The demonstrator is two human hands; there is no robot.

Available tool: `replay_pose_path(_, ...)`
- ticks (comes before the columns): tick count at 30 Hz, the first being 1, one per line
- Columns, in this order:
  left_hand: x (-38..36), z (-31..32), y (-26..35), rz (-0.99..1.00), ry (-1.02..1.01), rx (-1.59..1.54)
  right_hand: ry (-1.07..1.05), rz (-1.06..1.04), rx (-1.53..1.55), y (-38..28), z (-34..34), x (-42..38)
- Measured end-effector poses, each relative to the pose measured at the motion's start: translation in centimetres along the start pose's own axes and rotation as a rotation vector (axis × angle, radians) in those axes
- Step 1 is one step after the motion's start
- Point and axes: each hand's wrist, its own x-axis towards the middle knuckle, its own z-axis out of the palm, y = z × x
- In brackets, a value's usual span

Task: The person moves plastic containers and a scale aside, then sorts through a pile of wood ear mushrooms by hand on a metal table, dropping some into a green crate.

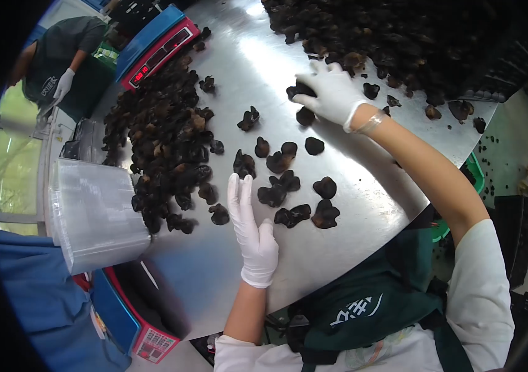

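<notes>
Grasping a dark piece (296, 92) beside the heap (394, 31), head view: right hand (334, 93), fingers curled. Left hand (255, 232), farther from the heap: fingers extended, released, by another piece (244, 163). Risk: loose pinch could drop the first heapward.

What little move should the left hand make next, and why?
Maybe the left hand should nudge the dark piece right in front of it toward the heap, because that piece is within easy reach and the heap lies close by.
</notes>
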Motion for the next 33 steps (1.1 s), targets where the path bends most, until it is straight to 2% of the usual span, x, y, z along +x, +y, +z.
replay_pose_path(1, 0.0, -0.2, -0.1, 0.019, 0.019, 0.015, -0.072, -0.116, 0.153, -0.7, 0.8, 0.2)
replay_pose_path(2, 0.1, -0.2, -0.4, 0.035, 0.043, 0.03, 0.057, -0.256, 0.346, -1.5, 2.7, -0.4)
replay_pose_path(4, -0.1, -0.3, -0.8, 0.022, 0.073, 0.062, 0.273, -0.505, 0.44, -4.5, 1.1, -3.3)
replay_pose_path(6, -0.1, -0.3, -0.9, -0.031, 0.076, 0.1, 0.072, -0.245, 0.949, -5.2, -1.8, -5.2)
replay_pose_path(7, -0.1, -0.2, -1.1, -0.07, 0.104, 0.11, 0.237, -0.316, 0.806, -4.0, -2.1, -4.6)
replay_pose_path(8, -0.2, -0.3, -1.3, -0.087, 0.099, 0.103, 0.22, -0.192, 0.739, -2.9, -2.8, -4.6)
replay_pose_path(10, -0.1, -0.7, -1.6, -0.111, 0.094, 0.088, 0.052, -0.122, 0.593, -0.8, -3.2, -4.8)
replay_pose_path(13, 0.1, -1.0, -2.0, -0.107, 0.118, -0.026, 0.069, -0.372, 0.427, 1.0, -2.2, -7.0)
replay_pose_path(16, 0.1, -1.3, -1.9, -0.124, 0.182, -0.066, -0.117, -0.4, -0.037, -1.1, -4.2, -10.4)
replay_pose_path(21, 0.2, -1.8, -2.1, -0.1, 0.33, -0.162, -0.381, -0.353, -0.064, -2.9, -2.9, -12.8)
replay_pose_path(24, 0.1, -1.9, -2.3, -0.103, 0.347, -0.187, -0.26, -0.374, 0.06, -4.3, 0.1, -11.8)
replay_pose_path(26, 0.1, -1.8, -2.2, -0.115, 0.336, -0.173, -0.086, -0.408, 0.085, -5.4, 1.6, -8.7)
replay_pose_path(28, 0.3, -1.8, -1.9, -0.11, 0.298, -0.032, 0.011, -0.374, 0.104, -6.4, 3.7, -5.0)
replay_pose_path(33, 0.5, -1.7, -2.8, -0.115, 0.357, 0.043, 0.1, -0.545, 0.274, -11.0, 7.3, 5.4)
